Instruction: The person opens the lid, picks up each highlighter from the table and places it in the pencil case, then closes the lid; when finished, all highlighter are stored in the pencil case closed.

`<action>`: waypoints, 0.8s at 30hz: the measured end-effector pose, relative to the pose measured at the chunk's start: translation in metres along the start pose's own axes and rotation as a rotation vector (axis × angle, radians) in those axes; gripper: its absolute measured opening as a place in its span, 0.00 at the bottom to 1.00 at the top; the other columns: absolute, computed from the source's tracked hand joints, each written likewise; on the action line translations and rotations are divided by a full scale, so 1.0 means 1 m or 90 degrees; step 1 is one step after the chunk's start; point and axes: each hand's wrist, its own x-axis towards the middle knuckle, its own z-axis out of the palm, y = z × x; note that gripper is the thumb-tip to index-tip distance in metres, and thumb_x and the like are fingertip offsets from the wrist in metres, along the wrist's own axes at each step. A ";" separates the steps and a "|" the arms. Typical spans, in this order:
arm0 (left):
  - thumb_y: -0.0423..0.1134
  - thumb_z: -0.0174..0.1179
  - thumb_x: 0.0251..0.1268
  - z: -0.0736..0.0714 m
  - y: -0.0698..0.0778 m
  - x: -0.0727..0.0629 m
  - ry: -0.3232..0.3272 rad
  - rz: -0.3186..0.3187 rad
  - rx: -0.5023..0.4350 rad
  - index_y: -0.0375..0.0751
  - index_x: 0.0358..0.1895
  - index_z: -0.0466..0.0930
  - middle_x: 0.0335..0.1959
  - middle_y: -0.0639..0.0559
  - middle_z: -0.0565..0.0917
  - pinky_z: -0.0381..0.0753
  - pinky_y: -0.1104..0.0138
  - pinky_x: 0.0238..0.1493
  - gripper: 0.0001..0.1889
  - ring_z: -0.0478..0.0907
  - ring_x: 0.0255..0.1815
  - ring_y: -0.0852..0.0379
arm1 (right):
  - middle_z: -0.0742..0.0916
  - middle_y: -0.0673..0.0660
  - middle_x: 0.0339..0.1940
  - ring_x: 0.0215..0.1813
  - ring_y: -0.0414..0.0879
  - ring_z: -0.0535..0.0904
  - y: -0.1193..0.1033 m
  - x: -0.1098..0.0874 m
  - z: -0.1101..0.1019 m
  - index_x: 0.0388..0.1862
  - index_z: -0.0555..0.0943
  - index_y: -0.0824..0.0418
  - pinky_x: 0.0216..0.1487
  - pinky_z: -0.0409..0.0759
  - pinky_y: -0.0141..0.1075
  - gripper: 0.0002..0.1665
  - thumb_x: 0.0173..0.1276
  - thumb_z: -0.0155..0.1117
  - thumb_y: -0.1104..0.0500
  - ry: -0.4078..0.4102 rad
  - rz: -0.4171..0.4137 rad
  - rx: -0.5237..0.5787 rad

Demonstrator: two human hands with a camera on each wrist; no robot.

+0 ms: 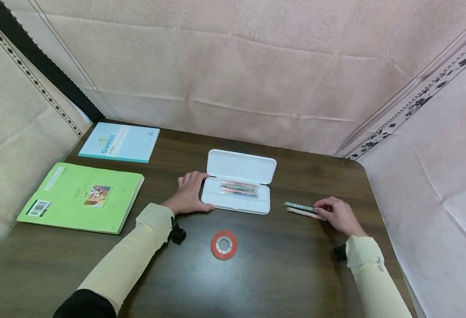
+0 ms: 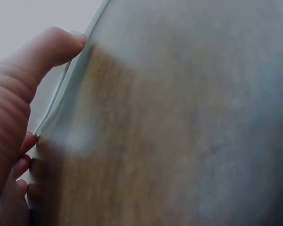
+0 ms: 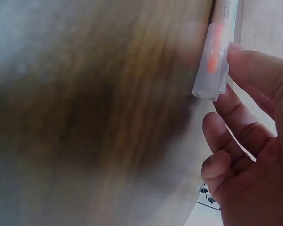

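Note:
A white pencil case (image 1: 233, 204) lies on the table with its lid (image 1: 241, 167) raised at the back and several pens (image 1: 238, 188) inside. My left hand (image 1: 191, 194) grips the case's left end, thumb at the front corner; in the left wrist view the thumb (image 2: 52, 49) presses on its edge. To the right of the case, my right hand (image 1: 338, 215) pinches a green pen (image 1: 298, 206) between thumb and finger. Beside it, almost parallel, is a pale pen (image 1: 302, 212). A clear cap with an orange tip (image 3: 210, 63) shows in the right wrist view.
A red tape roll (image 1: 217, 253) lies in front of the pencil case. On the left are a green book (image 1: 73, 185) and, behind it, a light blue notebook (image 1: 131, 141). Pale curtains (image 1: 233, 79) surround the dark wooden table (image 1: 280, 274) at the back and sides.

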 end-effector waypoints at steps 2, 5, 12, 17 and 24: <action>0.62 0.73 0.43 0.000 -0.001 0.000 -0.001 -0.002 0.002 0.40 0.70 0.59 0.64 0.42 0.66 0.52 0.50 0.57 0.52 0.57 0.66 0.42 | 0.85 0.55 0.39 0.34 0.44 0.74 0.000 0.001 0.000 0.40 0.87 0.55 0.38 0.72 0.40 0.06 0.68 0.67 0.55 0.000 -0.002 -0.001; 0.63 0.73 0.43 0.000 -0.001 0.000 -0.004 -0.006 0.002 0.41 0.70 0.59 0.64 0.42 0.66 0.52 0.50 0.57 0.53 0.56 0.66 0.42 | 0.85 0.55 0.39 0.34 0.44 0.74 -0.002 0.003 0.000 0.40 0.86 0.55 0.38 0.72 0.40 0.05 0.68 0.67 0.57 -0.002 -0.005 -0.004; 0.63 0.73 0.43 0.000 -0.001 0.001 -0.007 -0.009 -0.001 0.41 0.70 0.58 0.64 0.42 0.65 0.51 0.51 0.58 0.53 0.56 0.66 0.43 | 0.86 0.55 0.40 0.37 0.46 0.77 -0.006 0.003 -0.001 0.39 0.86 0.54 0.41 0.74 0.44 0.04 0.68 0.67 0.57 0.006 -0.025 -0.012; 0.63 0.73 0.42 0.000 -0.001 0.000 -0.008 -0.009 -0.003 0.41 0.70 0.58 0.64 0.42 0.65 0.51 0.51 0.57 0.53 0.56 0.66 0.43 | 0.87 0.54 0.40 0.40 0.48 0.80 -0.016 0.005 -0.004 0.39 0.86 0.53 0.45 0.75 0.47 0.05 0.69 0.65 0.56 0.028 -0.045 -0.004; 0.63 0.73 0.43 0.000 -0.001 0.001 -0.008 -0.009 -0.004 0.41 0.70 0.58 0.64 0.43 0.66 0.51 0.50 0.57 0.53 0.56 0.66 0.43 | 0.86 0.51 0.40 0.40 0.46 0.79 -0.052 0.017 -0.001 0.38 0.86 0.53 0.44 0.75 0.43 0.05 0.69 0.65 0.55 0.036 -0.071 0.029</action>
